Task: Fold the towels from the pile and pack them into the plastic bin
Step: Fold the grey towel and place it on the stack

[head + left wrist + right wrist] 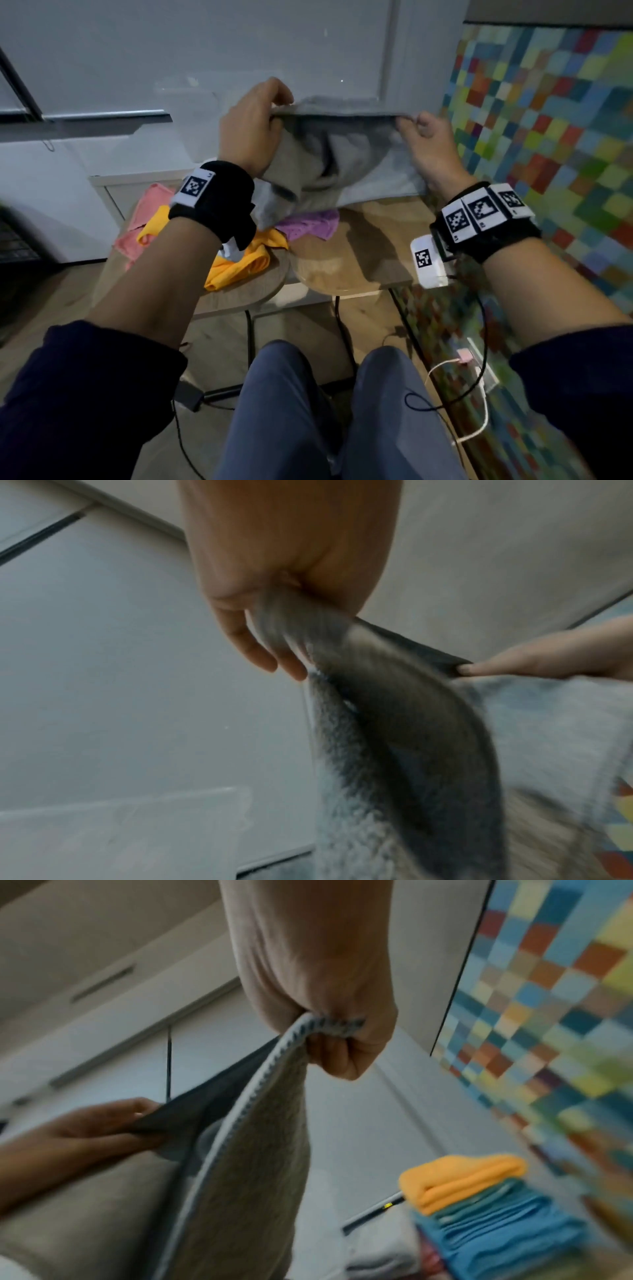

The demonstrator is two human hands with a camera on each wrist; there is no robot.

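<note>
Both hands hold one grey towel (339, 150) up in the air, in the middle of the head view. The left hand (251, 132) has its grip closed on the towel's top edge at one end, with the cloth bunched between thumb and fingers. The right hand (428, 147) has its grip pinched on the same top edge at the other end. I think the hands are apart like this to pull the edge straight, so the towel hangs flat and can be folded. The rest of the towel hangs down below both grips, and its bottom looks like it reaches the wooden desk (373, 253). Under the left wrist, at the left middle of the head view, more towels wait in the pile (239, 263): pink, yellow and purple ones. In the lower right of the right wrist view there is a neat stack of folded towels (486, 1204), orange on top of blue. The clear plastic bin (120, 829) shows faintly at the lower left of the left wrist view.
</note>
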